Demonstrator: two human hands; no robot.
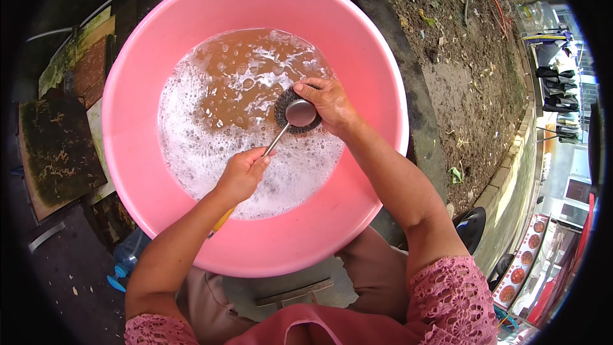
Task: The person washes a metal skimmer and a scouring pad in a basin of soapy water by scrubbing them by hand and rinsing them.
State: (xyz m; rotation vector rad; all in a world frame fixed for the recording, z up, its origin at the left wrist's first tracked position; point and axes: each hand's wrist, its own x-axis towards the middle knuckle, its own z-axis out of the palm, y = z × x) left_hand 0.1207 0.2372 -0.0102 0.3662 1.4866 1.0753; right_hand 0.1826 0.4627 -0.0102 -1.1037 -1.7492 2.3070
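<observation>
Over a large pink plastic basin (368, 81) of brown, foamy water (230, 96), my left hand (246, 172) grips the metal handle of a small round ladle (300, 112). A yellow part, likely its handle end (223, 219), shows below my left forearm. My right hand (330, 103) holds a dark metal scouring pad (286, 100) around the ladle's round bowl. The pad lies behind and beside the bowl, just above the water. Part of the pad is hidden by the bowl and my right fingers.
Mossy boards (60, 153) lie left of the basin. A clear blue plastic bottle (131, 251) stands near its lower left rim. On the right are bare soil (471, 81), a low brick edge (507, 163) and hanging laundry (558, 88). Below the basin is a wooden bar (293, 292).
</observation>
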